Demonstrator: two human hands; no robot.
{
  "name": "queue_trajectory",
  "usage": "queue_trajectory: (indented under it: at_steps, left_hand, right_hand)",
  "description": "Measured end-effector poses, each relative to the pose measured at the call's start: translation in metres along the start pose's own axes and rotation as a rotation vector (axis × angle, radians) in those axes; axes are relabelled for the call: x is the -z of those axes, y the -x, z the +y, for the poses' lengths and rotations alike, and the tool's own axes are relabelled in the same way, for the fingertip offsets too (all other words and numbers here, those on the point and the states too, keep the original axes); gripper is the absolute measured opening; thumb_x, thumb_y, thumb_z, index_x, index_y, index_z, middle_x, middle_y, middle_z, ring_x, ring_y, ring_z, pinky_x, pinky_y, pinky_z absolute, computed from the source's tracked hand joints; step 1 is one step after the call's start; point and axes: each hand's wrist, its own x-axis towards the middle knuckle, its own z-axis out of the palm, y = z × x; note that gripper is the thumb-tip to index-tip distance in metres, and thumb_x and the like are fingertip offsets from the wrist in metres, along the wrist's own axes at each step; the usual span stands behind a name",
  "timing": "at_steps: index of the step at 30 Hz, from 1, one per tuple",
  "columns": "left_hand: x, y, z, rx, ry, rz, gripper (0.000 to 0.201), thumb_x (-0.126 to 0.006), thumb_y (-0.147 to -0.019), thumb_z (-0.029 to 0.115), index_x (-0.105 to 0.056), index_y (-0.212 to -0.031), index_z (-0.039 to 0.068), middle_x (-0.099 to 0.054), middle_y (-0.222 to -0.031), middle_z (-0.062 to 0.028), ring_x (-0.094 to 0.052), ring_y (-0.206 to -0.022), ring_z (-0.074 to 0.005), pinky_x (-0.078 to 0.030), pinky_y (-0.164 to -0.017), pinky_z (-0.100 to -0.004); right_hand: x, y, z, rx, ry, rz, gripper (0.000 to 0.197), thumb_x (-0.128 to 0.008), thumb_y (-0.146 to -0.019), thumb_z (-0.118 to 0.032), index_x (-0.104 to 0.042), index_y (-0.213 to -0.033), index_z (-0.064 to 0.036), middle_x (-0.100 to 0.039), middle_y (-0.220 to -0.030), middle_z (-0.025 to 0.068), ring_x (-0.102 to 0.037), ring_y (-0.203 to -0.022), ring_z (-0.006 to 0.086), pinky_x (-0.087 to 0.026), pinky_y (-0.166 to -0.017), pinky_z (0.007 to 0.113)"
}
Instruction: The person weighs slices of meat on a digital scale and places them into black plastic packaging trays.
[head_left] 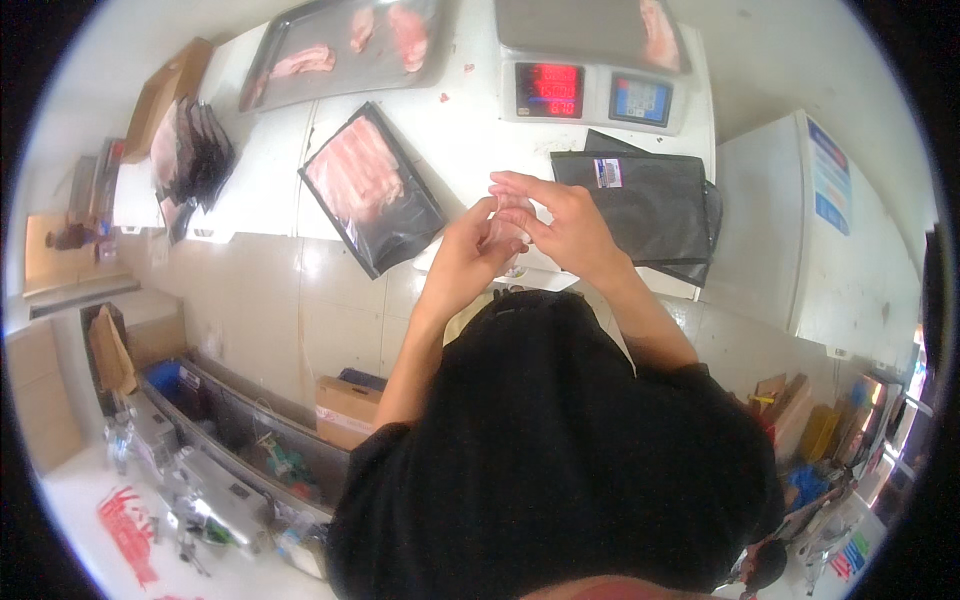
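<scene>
Close together over the front edge of the white table, my left hand (472, 245) and my right hand (568, 222) have their fingers curled round a small, whitish, see-through piece (511, 207). Its kind is too blurred to tell, and the fingers cover part of it. To the left of my left hand lies a black-edged pack of sliced pink meat (362, 175), its lower part black. Just right of my right hand is a stack of flat black bags (650, 215); the top one carries a small printed label (608, 173).
A digital scale (595, 95) with a lit red display bears a metal tray (570, 35) with meat. Another metal tray (345, 70) holds several meat pieces. Filled packs (195, 155) hang over the table's left edge by an open cardboard box (165, 95). A white cabinet (765, 210) stands right.
</scene>
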Motion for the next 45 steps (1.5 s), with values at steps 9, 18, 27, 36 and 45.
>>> queue_trajectory:
  at_steps: [9,18,27,36,45]
  left_hand:
    - [0.006,0.006,-0.012,-0.124,-0.204,0.193,0.039,-0.076,-0.093,0.008,-0.06,-0.127,-0.003,-0.075,-0.097,-0.0078,-0.07,-0.088,-0.0124,-0.054,-0.077,-0.0266]
    - [0.02,-0.006,0.02,-0.094,0.274,0.142,0.029,-0.069,-0.1,0.01,-0.065,-0.124,-0.005,-0.076,-0.103,-0.0088,-0.072,-0.09,-0.0144,-0.055,-0.081,-0.0278]
    - [0.049,-0.011,-0.001,-0.099,0.339,0.484,0.021,-0.073,-0.098,0.015,-0.073,-0.106,-0.005,-0.075,-0.097,-0.0098,-0.071,-0.083,-0.013,-0.056,-0.072,-0.0258]
    - [0.136,0.027,-0.022,-0.044,-0.445,0.457,0.018,-0.079,-0.092,0.018,-0.074,-0.096,0.001,-0.072,-0.081,-0.0065,-0.064,-0.068,-0.0127,-0.049,-0.062,-0.029]
    - [0.169,0.026,-0.076,-0.511,-0.851,0.037,0.013,-0.07,-0.084,0.008,-0.058,-0.084,0.003,-0.062,-0.081,-0.0151,-0.064,-0.076,-0.0397,-0.051,-0.067,-0.0493]
  right_hand:
    - [-0.003,-0.004,-0.001,-0.279,-0.41,0.072,0.039,-0.075,-0.092,0.0,-0.068,-0.13,-0.0007,-0.079,-0.103,0.0113,-0.074,-0.098,0.0152,-0.058,-0.086,0.031]
    - [-0.007,-0.043,0.021,0.0,-0.687,-0.046,0.063,-0.077,-0.095,-0.032,-0.054,-0.148,-0.0056,-0.07,-0.117,0.0076,-0.063,-0.116,0.0149,-0.051,-0.099,0.033]
    - [-0.094,0.002,0.05,-0.453,-1.857,-0.156,0.066,-0.043,-0.109,-0.039,-0.028,-0.161,-0.0003,-0.039,-0.163,0.02,-0.041,-0.148,0.0331,-0.022,-0.13,0.049]
    - [-0.092,0.031,0.047,-0.559,-1.436,0.017,0.064,-0.042,-0.109,-0.033,-0.028,-0.159,0.0051,-0.039,-0.162,0.022,-0.039,-0.151,0.033,-0.028,-0.128,0.049]
    - [-0.135,0.092,0.033,-0.711,-0.958,0.317,0.05,-0.049,-0.107,-0.014,-0.044,-0.155,-0.0001,-0.051,-0.154,0.0175,-0.053,-0.14,0.0274,-0.041,-0.119,0.039]
